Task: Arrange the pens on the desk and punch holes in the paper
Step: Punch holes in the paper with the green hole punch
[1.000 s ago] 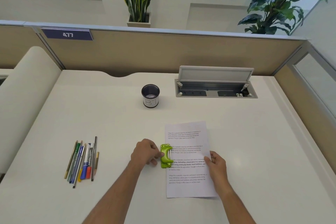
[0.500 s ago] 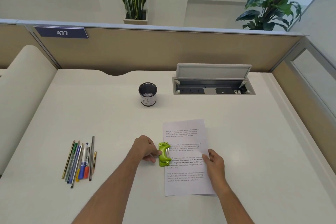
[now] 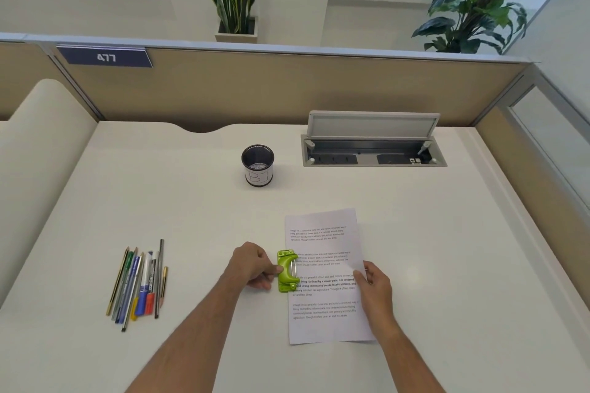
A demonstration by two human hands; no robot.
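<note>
A printed sheet of paper (image 3: 325,303) lies on the white desk (image 3: 447,249) in front of me. A small green hole punch (image 3: 286,270) sits over the sheet's left edge. My left hand (image 3: 252,266) grips the punch from its left side with fingers curled. My right hand (image 3: 375,285) rests on the paper's right edge, pinching it. Several pens and pencils (image 3: 140,284) lie side by side in a bundle at the left of the desk. A black mesh pen cup (image 3: 258,165) with a white label stands upright farther back.
An open cable hatch (image 3: 372,145) with sockets is set into the desk at the back right. A tan partition (image 3: 287,89) closes the far side, with plants behind it. A cream rounded panel (image 3: 35,150) borders the left.
My hands, the punch and the paper keep nearly the same pose. Only the view has shifted slightly as my head moved.
</note>
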